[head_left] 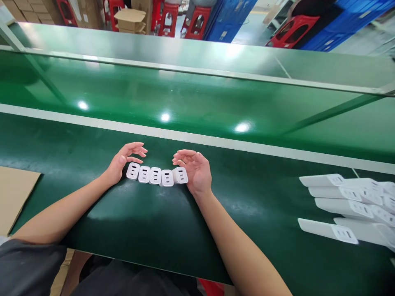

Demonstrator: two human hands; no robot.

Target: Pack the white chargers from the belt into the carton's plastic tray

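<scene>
A short row of several white charger blocks (155, 176) stands on the green table between my hands, their port faces turned up toward me. The rightmost charger (182, 175) leans slightly, set a little apart from its neighbour. My left hand (125, 161) is at the left end of the row, fingers curved loosely and apart, with nothing in it. At the right end, my right hand (194, 168) is turned palm inward beside the last charger, its fingers loosely bent; whether it touches that charger is hard to tell.
More white chargers (354, 199) lie grouped at the right of the table (148, 230). A cardboard sheet (17, 195) rests at the left edge. Beyond the pale strip (185, 137) runs a green belt-like surface. Red stools (197, 22), blue crates (230, 18) and cardboard boxes (131, 19) stand behind.
</scene>
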